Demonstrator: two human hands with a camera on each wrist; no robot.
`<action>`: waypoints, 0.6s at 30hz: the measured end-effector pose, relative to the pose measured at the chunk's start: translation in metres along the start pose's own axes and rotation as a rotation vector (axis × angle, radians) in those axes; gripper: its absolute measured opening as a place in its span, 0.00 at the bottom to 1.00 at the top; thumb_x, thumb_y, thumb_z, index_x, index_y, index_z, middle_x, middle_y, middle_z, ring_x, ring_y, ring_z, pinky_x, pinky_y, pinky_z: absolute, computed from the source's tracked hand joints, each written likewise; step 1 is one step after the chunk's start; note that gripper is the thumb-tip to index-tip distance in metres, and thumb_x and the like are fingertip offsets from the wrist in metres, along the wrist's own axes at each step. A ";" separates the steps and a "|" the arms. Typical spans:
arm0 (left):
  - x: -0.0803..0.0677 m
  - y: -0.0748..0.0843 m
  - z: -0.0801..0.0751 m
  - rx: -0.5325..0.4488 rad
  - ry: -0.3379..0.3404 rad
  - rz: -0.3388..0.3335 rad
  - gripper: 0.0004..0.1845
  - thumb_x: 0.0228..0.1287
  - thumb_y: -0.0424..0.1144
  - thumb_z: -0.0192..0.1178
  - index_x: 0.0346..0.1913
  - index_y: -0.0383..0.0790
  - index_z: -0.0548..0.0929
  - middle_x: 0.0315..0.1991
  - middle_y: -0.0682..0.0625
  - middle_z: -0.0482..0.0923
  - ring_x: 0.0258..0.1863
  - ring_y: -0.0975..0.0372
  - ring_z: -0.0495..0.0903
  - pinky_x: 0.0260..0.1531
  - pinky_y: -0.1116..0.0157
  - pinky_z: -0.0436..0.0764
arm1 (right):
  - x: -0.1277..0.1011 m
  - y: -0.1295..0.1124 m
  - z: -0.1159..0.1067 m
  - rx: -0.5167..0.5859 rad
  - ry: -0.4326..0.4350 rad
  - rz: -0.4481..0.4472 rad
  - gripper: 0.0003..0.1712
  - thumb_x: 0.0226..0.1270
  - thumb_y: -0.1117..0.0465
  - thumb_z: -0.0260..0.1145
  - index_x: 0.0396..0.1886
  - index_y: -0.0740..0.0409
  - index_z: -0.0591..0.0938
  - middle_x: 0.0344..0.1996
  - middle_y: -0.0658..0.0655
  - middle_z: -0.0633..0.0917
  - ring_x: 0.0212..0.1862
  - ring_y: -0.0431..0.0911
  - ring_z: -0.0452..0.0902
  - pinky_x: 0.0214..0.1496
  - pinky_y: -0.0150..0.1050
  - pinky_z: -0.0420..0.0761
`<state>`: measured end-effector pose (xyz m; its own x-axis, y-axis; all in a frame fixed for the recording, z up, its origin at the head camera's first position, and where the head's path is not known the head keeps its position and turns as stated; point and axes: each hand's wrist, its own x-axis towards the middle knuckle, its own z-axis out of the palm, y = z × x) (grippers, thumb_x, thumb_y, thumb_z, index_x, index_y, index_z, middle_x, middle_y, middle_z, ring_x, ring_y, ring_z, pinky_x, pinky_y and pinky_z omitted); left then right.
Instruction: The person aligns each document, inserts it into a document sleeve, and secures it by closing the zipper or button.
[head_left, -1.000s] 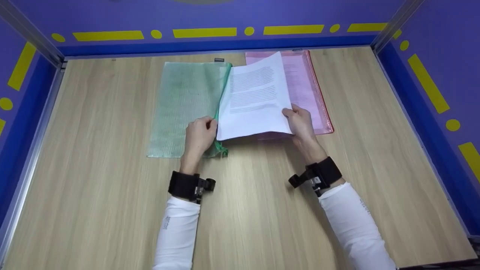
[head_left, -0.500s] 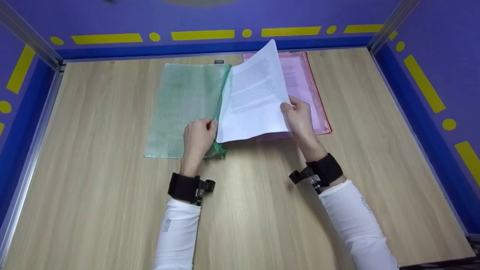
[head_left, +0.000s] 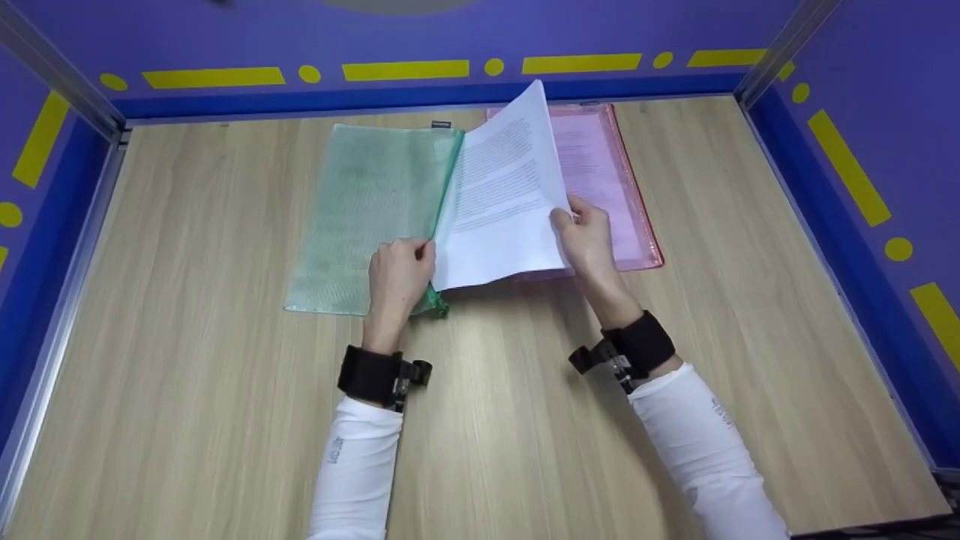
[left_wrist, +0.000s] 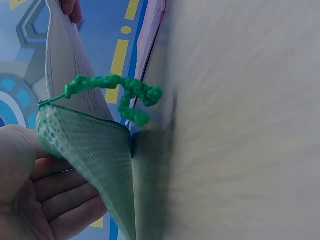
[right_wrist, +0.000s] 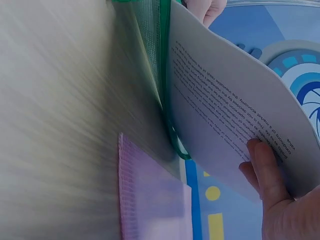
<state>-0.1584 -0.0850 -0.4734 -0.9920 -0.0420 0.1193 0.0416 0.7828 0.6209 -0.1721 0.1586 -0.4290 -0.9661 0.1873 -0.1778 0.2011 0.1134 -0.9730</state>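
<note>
My left hand [head_left: 397,274] pinches the zip edge of a green mesh zip pouch [head_left: 375,187], lifting its opening near the lower right corner. In the left wrist view a knotted green cord [left_wrist: 115,85] hangs from that corner. My right hand [head_left: 587,236] grips the right edge of printed white paper [head_left: 502,187], thumb on top and fingers beneath. The paper's left edge lies inside the pouch's opening, while its far right corner stands raised. In the right wrist view the fingers [right_wrist: 267,170] press on the printed side of the paper.
A pink zip pouch [head_left: 622,202] with printed paper inside lies behind and right of the white paper, partly covered by it. Blue walls [head_left: 420,37] with yellow marks enclose the back and sides of the wooden table [head_left: 487,435].
My right hand has moved left with the paper, whose left edge sits further into the green pouch. Its far corner has risen. The left hand keeps its hold on the pouch edge.
</note>
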 end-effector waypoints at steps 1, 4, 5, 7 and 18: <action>0.000 0.000 0.000 0.003 0.001 0.003 0.16 0.70 0.39 0.55 0.28 0.37 0.88 0.19 0.51 0.75 0.20 0.60 0.67 0.23 0.66 0.64 | 0.000 0.001 0.001 0.003 0.002 0.001 0.23 0.71 0.68 0.51 0.63 0.68 0.77 0.48 0.72 0.86 0.29 0.39 0.85 0.31 0.32 0.85; 0.000 0.000 0.000 0.002 0.001 0.011 0.16 0.70 0.39 0.55 0.30 0.36 0.89 0.19 0.50 0.76 0.19 0.61 0.67 0.23 0.66 0.65 | -0.001 0.004 0.003 0.021 0.015 0.004 0.23 0.71 0.67 0.51 0.63 0.68 0.76 0.48 0.71 0.86 0.29 0.39 0.86 0.31 0.32 0.85; -0.001 0.000 0.000 0.003 0.001 0.014 0.16 0.70 0.39 0.55 0.29 0.36 0.89 0.18 0.50 0.76 0.19 0.61 0.67 0.23 0.66 0.64 | -0.001 0.006 0.004 0.029 0.017 0.008 0.23 0.72 0.67 0.51 0.64 0.68 0.76 0.48 0.71 0.86 0.30 0.39 0.86 0.31 0.32 0.85; 0.000 0.000 -0.001 0.007 0.003 0.019 0.16 0.71 0.39 0.55 0.28 0.35 0.88 0.18 0.51 0.74 0.19 0.61 0.66 0.23 0.66 0.63 | -0.002 0.008 0.007 0.037 0.024 0.016 0.23 0.72 0.67 0.51 0.64 0.68 0.75 0.47 0.71 0.86 0.30 0.39 0.86 0.31 0.33 0.85; 0.000 0.004 0.002 0.028 0.019 0.023 0.16 0.71 0.38 0.54 0.32 0.36 0.89 0.18 0.54 0.72 0.19 0.62 0.64 0.20 0.66 0.61 | -0.008 0.024 0.026 0.054 0.024 0.006 0.23 0.73 0.66 0.51 0.64 0.66 0.75 0.45 0.71 0.87 0.29 0.41 0.86 0.31 0.36 0.86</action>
<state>-0.1585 -0.0801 -0.4725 -0.9883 -0.0354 0.1482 0.0607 0.8008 0.5958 -0.1642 0.1347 -0.4547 -0.9606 0.2113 -0.1806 0.1971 0.0594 -0.9786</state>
